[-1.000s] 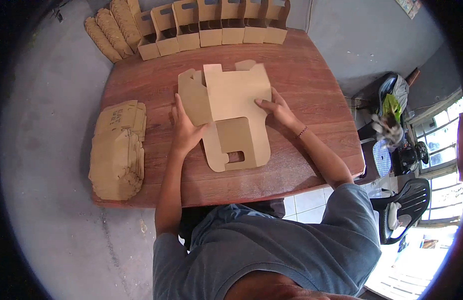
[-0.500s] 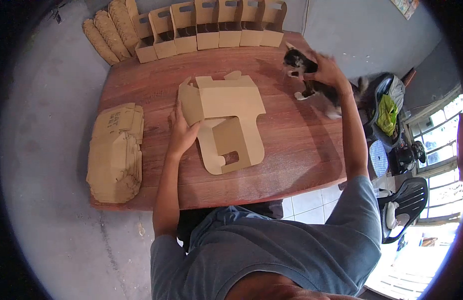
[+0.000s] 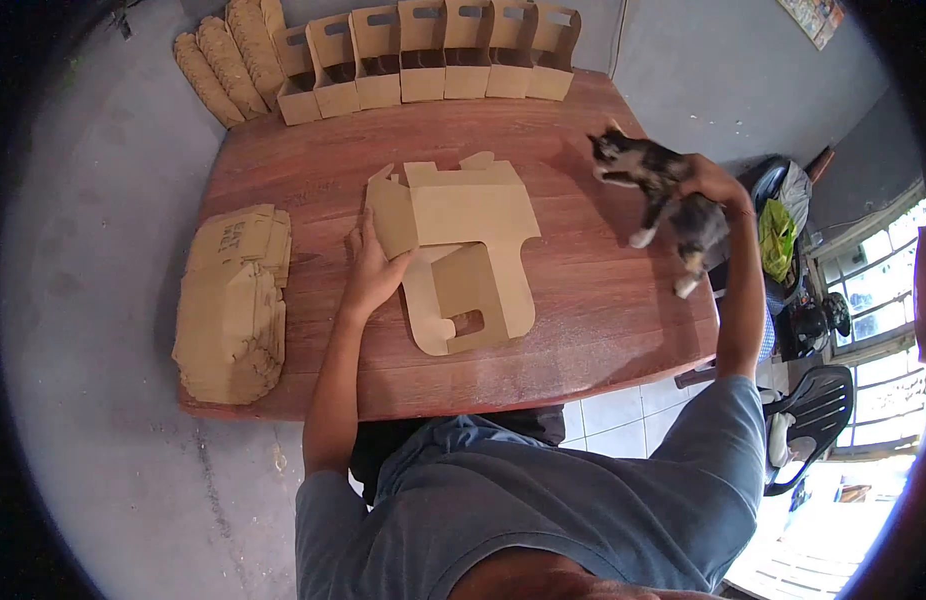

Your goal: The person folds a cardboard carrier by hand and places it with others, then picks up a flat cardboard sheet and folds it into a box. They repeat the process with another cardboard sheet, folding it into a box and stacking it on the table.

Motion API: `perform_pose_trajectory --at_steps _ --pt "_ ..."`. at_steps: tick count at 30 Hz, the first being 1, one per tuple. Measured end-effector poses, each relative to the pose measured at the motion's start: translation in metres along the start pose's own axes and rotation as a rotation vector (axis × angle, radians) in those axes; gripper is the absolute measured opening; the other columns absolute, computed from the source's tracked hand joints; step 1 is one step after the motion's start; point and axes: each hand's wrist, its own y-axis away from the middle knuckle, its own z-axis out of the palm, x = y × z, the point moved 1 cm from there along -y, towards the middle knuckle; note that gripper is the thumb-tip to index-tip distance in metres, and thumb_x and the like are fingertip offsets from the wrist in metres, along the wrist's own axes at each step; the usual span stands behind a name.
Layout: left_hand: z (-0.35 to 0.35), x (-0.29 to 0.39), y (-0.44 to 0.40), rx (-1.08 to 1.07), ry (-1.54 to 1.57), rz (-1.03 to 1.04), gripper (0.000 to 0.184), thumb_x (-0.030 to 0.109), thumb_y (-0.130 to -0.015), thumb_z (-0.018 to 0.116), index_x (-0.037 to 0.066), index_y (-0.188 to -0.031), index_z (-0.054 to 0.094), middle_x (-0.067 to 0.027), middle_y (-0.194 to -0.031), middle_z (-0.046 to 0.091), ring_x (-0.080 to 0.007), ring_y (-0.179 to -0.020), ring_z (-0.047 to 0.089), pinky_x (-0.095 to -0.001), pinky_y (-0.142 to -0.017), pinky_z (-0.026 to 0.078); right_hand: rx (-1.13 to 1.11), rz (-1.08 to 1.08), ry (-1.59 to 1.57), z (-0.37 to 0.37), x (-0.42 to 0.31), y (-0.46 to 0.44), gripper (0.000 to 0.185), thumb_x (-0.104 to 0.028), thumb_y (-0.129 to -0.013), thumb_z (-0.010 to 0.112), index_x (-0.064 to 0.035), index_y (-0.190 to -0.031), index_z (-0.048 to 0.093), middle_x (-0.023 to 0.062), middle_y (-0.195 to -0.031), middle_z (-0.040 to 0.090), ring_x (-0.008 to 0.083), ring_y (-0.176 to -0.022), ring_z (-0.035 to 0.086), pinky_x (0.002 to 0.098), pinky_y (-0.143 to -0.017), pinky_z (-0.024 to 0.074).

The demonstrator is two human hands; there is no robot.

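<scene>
Fingers (image 3: pixel 367 236) of the left hand (image 3: pixel 367 274) lie along the left edge of the cardboard sheet (image 3: pixel 473 212), with the thumb spread apart from them at the lower corner of the side flap; whether they pinch the board cannot be told. Right hand (image 3: pixel 718 186) is placed on the back of a cat (image 3: pixel 655 168); its fingers are partly lost against the fur, so their closure cannot be determined. Sheet position: middle of the worktop (image 3: pixel 613 330), mostly flat, handle end toward the near edge. Cat position: right side of the worktop, apart from the sheet, obstructing that area. Left side: a stack of flat cardboard (image 3: pixel 228 325). Far edge: a row of seven folded boxes (image 3: pixel 423 82), with cardboard bundles (image 3: pixel 251 55) beside its left end. Beyond the right edge: a green bag (image 3: pixel 777 240) and a black chair (image 3: pixel 821 412).
</scene>
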Motion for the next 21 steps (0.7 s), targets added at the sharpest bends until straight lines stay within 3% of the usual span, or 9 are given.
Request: perform_pose_trajectory --at_steps 3,5,7,9,11,12,16,19,21 --pt "0.004 -0.002 0.001 0.024 -0.138 0.048 0.099 0.025 -0.088 0.075 -0.005 -0.156 0.011 -0.0299 -0.156 0.027 -0.0468 -0.139 0.031 -0.0541 -0.115 0.033 0.148 0.074 0.085 -0.027 0.022 0.080 0.063 -0.017 -0.065 0.076 0.0088 -0.121 0.060 0.0142 -0.102 0.070 0.0229 -0.091 0.067 0.0364 -0.084 0.0520" --pt "0.007 -0.009 -0.001 0.030 -0.154 0.098 0.101 0.027 -0.086 0.077 -0.005 -0.156 0.012 -0.0316 -0.155 0.028 -0.0479 -0.136 0.034 -0.0540 -0.115 0.034 0.289 0.252 -0.027 -0.040 0.052 0.148 0.073 -0.015 -0.066 0.075 0.0075 -0.133 0.053 0.0145 -0.118 0.065 0.0231 -0.093 0.066 0.0345 -0.086 0.0518" --pt "0.012 -0.027 -0.004 0.032 -0.172 0.150 0.104 0.029 -0.084 0.079 -0.006 -0.156 0.013 -0.0334 -0.154 0.029 -0.0490 -0.134 0.037 -0.0538 -0.114 0.034 0.398 0.183 -0.350 -0.044 0.127 0.219 0.081 -0.011 -0.068 0.073 0.0046 -0.143 0.044 0.0146 -0.126 0.060 0.0206 -0.094 0.065 0.0329 -0.086 0.0522" --pt "0.019 -0.055 -0.007 0.026 -0.207 0.152 0.109 0.035 -0.080 0.082 -0.004 -0.157 0.016 -0.0357 -0.153 0.030 -0.0499 -0.136 0.037 -0.0532 -0.115 0.034 0.524 0.306 -0.252 -0.038 0.171 0.289 0.082 -0.009 -0.069 0.071 0.0038 -0.144 0.042 0.0127 -0.119 0.062 0.0174 -0.093 0.063 0.0324 -0.084 0.0528" --pt "0.010 -0.049 -0.004 -0.038 -0.265 0.130 0.112 0.039 -0.078 0.084 -0.003 -0.158 0.017 -0.0361 -0.153 0.030 -0.0496 -0.139 0.035 -0.0527 -0.116 0.034 0.616 0.491 -0.467 -0.019 0.170 0.353 0.059 -0.013 -0.073 0.070 0.0043 -0.128 0.059 0.0117 -0.101 0.065 0.0173 -0.083 0.062 0.0349 -0.074 0.0521" --pt "0.006 -0.040 -0.003 -0.086 -0.323 0.103 0.114 0.042 -0.076 0.085 -0.001 -0.158 0.018 -0.0366 -0.153 0.029 -0.0494 -0.141 0.034 -0.0523 -0.116 0.034 0.624 0.505 -0.471 -0.019 0.242 0.390 0.059 -0.013 -0.073 0.070 0.0043 -0.128 0.059 0.0117 -0.101 0.065 0.0173 -0.083 0.062 0.0349 -0.074 0.0521" --pt "-0.005 0.018 0.002 -0.062 -0.437 0.009 0.107 0.042 -0.079 0.084 0.001 -0.157 0.023 -0.0343 -0.154 0.030 -0.0464 -0.147 0.028 -0.0518 -0.118 0.032 0.541 0.590 -0.326 0.122 0.375 0.533 0.052 -0.015 -0.076 0.068 0.0027 -0.124 0.061 0.0116 -0.097 0.066 0.0186 -0.081 0.063 0.0359 -0.072 0.0524" --pt "0.025 0.091 0.018 -0.056 -0.324 0.221 0.092 0.039 -0.084 0.080 0.002 -0.153 0.031 -0.0284 -0.154 0.034 -0.0445 -0.144 0.033 -0.0517 -0.117 0.032 0.473 0.677 -0.220 0.272 0.373 0.524 0.047 -0.016 -0.078 0.067 0.0015 -0.121 0.062 0.0116 -0.094 0.066 0.0196 -0.080 0.064 0.0366 -0.071 0.0526" --pt "0.061 0.144 0.042 -0.322 -0.262 0.491 0.076 0.034 -0.088 0.077 0.005 -0.148 0.040 -0.0220 -0.153 0.038 -0.0405 -0.142 0.037 -0.0488 -0.116 0.033 0.416 0.728 -0.154 0.372 0.355 0.540 0.044 -0.017 -0.080 0.066 0.0006 -0.120 0.063 0.0115 -0.092 0.066 0.0203 -0.079 0.064 0.0371 -0.070 0.0527"
